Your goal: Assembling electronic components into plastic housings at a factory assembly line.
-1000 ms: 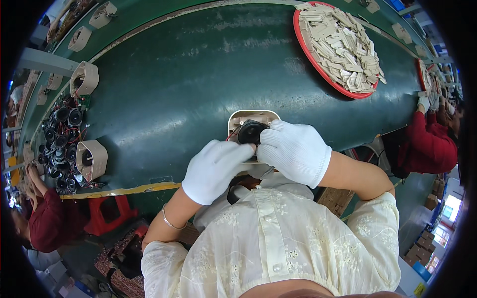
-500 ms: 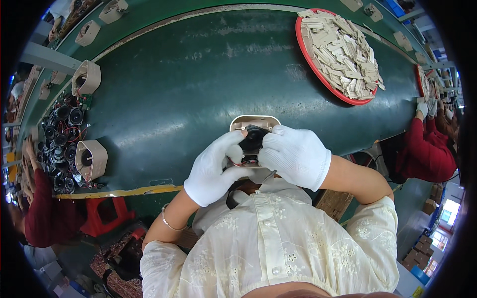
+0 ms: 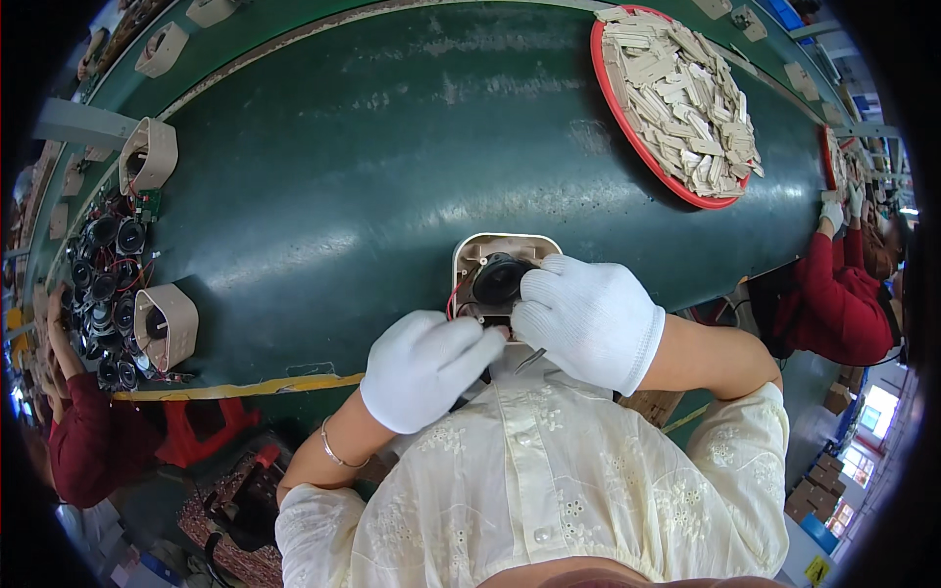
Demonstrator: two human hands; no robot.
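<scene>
A beige plastic housing lies at the near edge of the bench in front of me, its open side up. Inside sits a round black speaker, with a red wire looping out on the left. My left hand, white-gloved, is closed at the housing's near left edge; what its fingertips pinch is hidden. My right hand, gloved too, is closed over the housing's right side beside the speaker. A slim metal tool sticks out below its curled fingers; its kind cannot be made out.
Far right on the green bench stands a red basin heaped with flat beige strips. Loose speakers and beige housings crowd the left end. People in red sleeves work at both sides.
My left hand has drawn back from the housing's left side to its near edge, uncovering the speaker and red wire. My right hand stays on the right side.
</scene>
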